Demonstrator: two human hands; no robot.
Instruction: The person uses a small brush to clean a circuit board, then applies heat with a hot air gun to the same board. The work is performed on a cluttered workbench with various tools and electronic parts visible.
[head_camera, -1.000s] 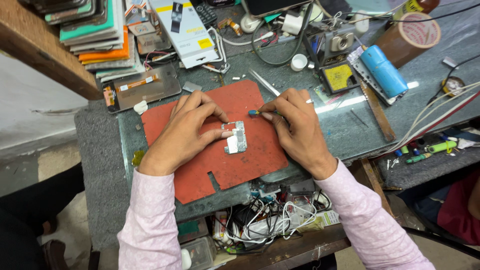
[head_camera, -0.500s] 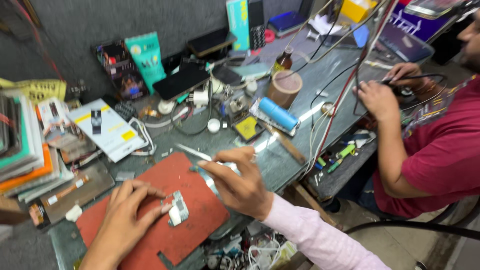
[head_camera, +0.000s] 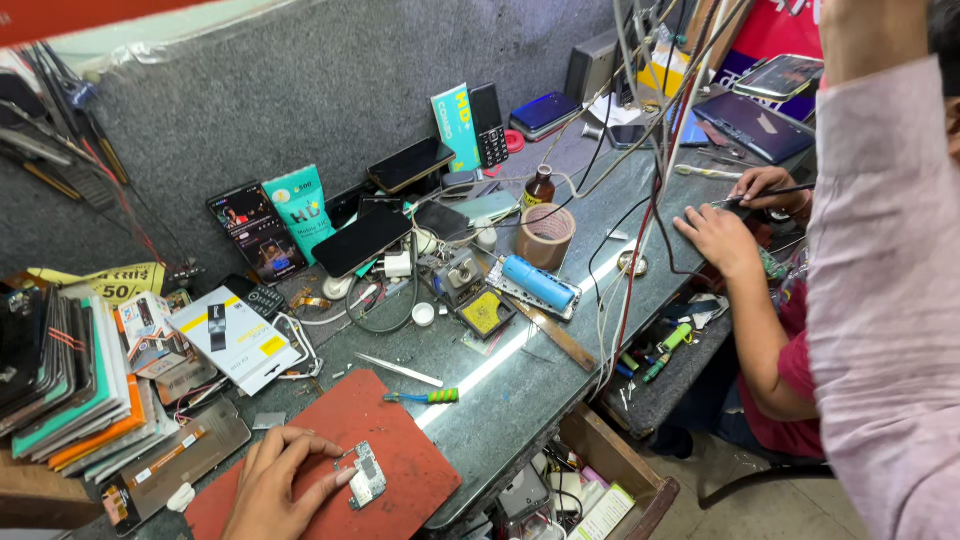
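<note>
Against the grey back wall leans a lit phone screen (head_camera: 252, 232) showing coloured pictures; just beside it stands a teal pouch-shaped package (head_camera: 301, 208). Farther right, an upright light-blue rectangular box (head_camera: 455, 126) stands touching a black keypad phone (head_camera: 488, 124). A dark, unlit phone screen (head_camera: 362, 239) lies tilted before the pouch. At left, a flat white rectangular box with a yellow corner patch (head_camera: 233, 338) lies on the surface, below a yellow paper sign (head_camera: 118, 282). Far right, a tablet screen (head_camera: 786, 76) rests raised.
</note>
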